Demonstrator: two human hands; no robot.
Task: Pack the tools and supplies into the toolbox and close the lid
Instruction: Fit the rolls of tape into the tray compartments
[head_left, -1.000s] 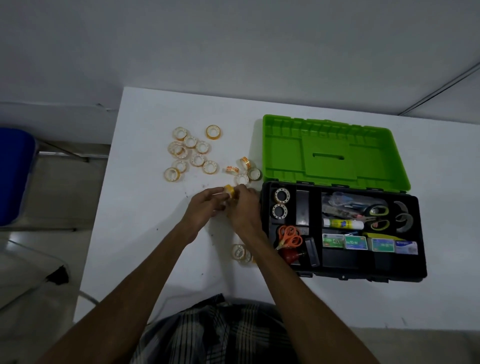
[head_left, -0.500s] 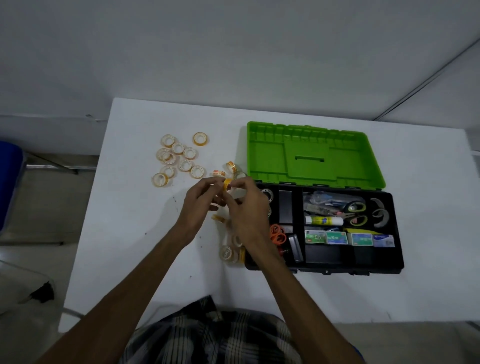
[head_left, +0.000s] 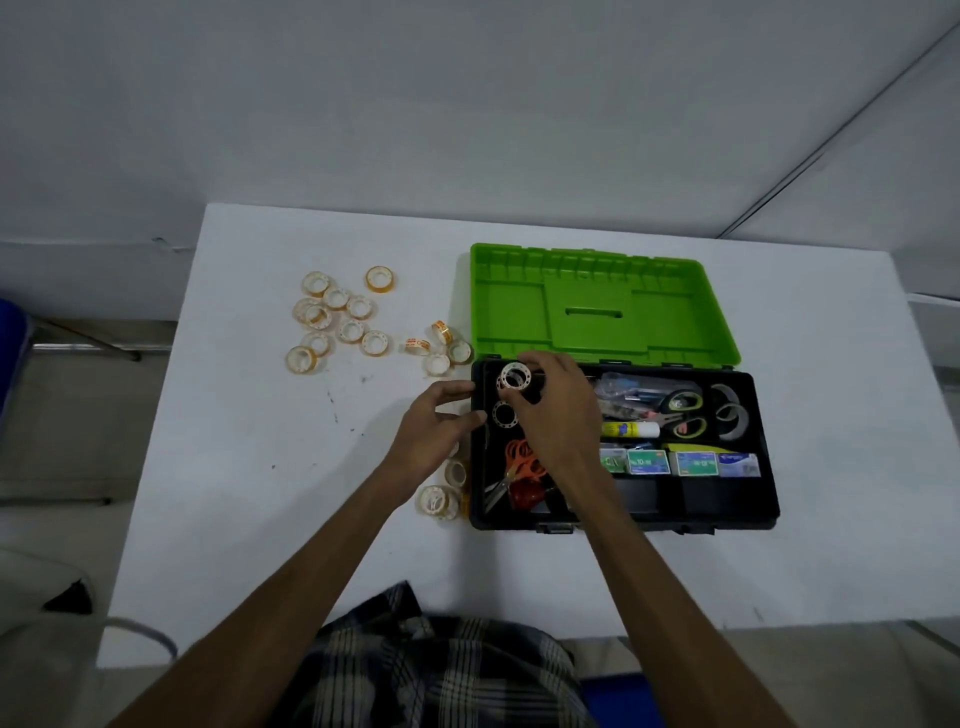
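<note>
Right hand (head_left: 550, 410): over the left end of the toolbox (head_left: 727, 514), at frame centre, fingers pinching a tape roll (head_left: 515, 376) held on edge above the box's far-left compartment.
Left hand (head_left: 441, 423): just left of the box, fingers loosely curled with the tips at the box's left wall; it seems to hold nothing, though the far side of the fingers is hidden.
Toolbox: black base right of centre, green lid (head_left: 597, 306) lying fully open behind it.
Already packed: a second roll (head_left: 504, 414) lies flat in the same compartment; orange scissors (head_left: 522, 460) nearer the person; green-handled scissors (head_left: 685, 413), a glue stick (head_left: 631, 429), staple boxes (head_left: 675, 462) and two grey rolls (head_left: 730, 413) to the right.
Still out: a cluster of rolls (head_left: 337, 319) at the upper left of the table (head_left: 234, 493), a small group (head_left: 441, 348) by the box's far-left corner, and a few rolls (head_left: 441, 499) beside its near-left corner.
Progress: likely past halfway for the larger items; most of the tape is unpacked.
Left to do: drop this roll, gather the loose ones, shut the lid.
</note>
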